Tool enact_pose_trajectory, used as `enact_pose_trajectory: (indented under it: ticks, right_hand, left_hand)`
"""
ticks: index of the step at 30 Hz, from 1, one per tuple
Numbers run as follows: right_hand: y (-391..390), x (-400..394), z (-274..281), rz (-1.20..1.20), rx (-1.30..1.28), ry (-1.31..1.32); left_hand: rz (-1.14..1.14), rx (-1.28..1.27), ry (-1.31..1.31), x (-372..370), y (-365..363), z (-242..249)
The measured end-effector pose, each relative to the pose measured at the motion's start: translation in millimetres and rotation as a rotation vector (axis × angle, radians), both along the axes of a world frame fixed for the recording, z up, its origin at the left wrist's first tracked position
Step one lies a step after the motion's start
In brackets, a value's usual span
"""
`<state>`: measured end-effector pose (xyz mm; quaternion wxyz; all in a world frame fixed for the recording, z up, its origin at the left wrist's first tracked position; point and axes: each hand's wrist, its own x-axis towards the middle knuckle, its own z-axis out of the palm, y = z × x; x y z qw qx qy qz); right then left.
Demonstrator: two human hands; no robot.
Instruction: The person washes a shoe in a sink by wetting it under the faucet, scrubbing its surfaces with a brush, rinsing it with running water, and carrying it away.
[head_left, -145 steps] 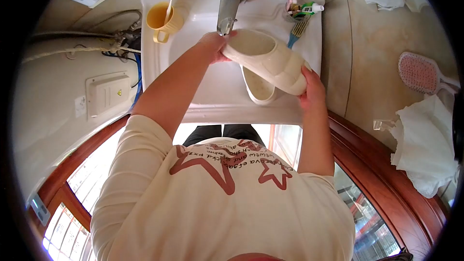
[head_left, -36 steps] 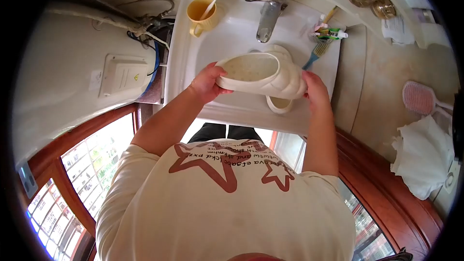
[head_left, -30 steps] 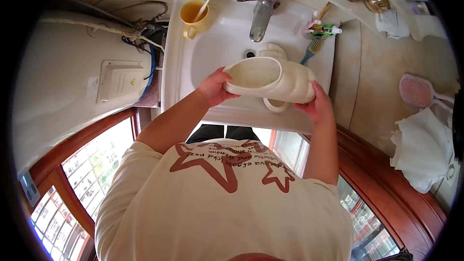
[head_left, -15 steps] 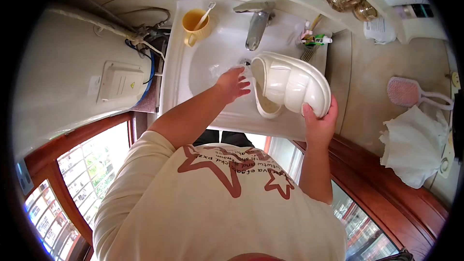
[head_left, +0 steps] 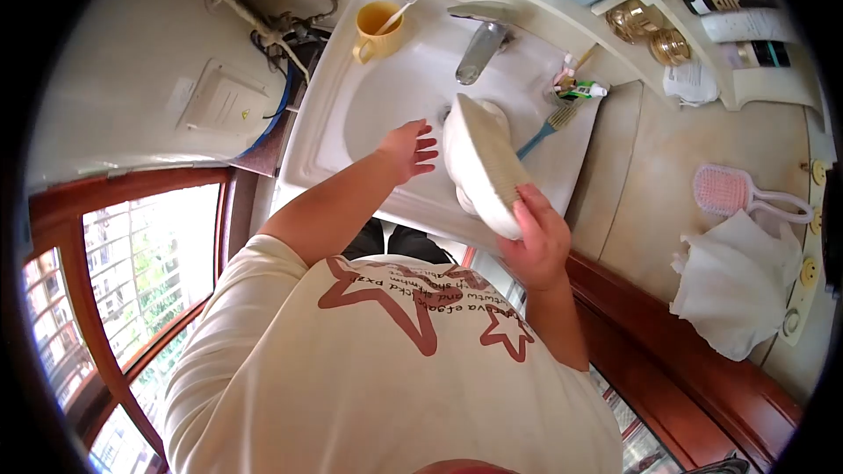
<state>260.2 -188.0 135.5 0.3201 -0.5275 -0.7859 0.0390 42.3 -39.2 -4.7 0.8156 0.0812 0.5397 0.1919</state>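
Observation:
A white slipper (head_left: pixel 485 167) is tipped up on its side over the washbasin (head_left: pixel 373 114), its ribbed sole turned toward the right. My right hand (head_left: pixel 538 235) grips one end of it, thumb and fingers closed on the edge. To the slipper's left, my left hand (head_left: pixel 409 153) hovers over the bowl with fingers apart and nothing in them. The tap (head_left: pixel 479 53) stands beyond the slipper's upper end. Much of the strap is hidden behind the sole. A brush with a blue handle (head_left: pixel 536 140) lies on the basin's right side.
A yellow mug (head_left: pixel 378 42) holding a toothbrush stands at the basin's back left. Toothpaste (head_left: pixel 587 89) and other small items sit at its back right. On the right counter are a pink hairbrush (head_left: pixel 724 190) and a white cloth (head_left: pixel 739 281). Shelves with bottles line the back.
My right hand has turned the slipper from strap side up onto its edge and moved it left, showing the sole. My left hand has shifted slightly left. The blue-handled brush shows more now.

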Motion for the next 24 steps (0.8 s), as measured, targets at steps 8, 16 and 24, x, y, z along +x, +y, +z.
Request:
enact_pose_trajectory:
  ticks: [8, 16, 24]
  right_hand:
    - [4, -26, -20, 0.112, -0.128, 0.004]
    - [-28, -74, -47, 0.073, -0.130, -0.007]
    - [-47, -159, -18, -0.327, -0.128, 0.115]
  left_hand:
    - [0.265, -0.019, 0.065, -59, -35, 6]
    - [0.371, 0.099, -0.075, -169, -115, 28]
    - [0.662, 0.238, -0.070, -363, -302, 46]
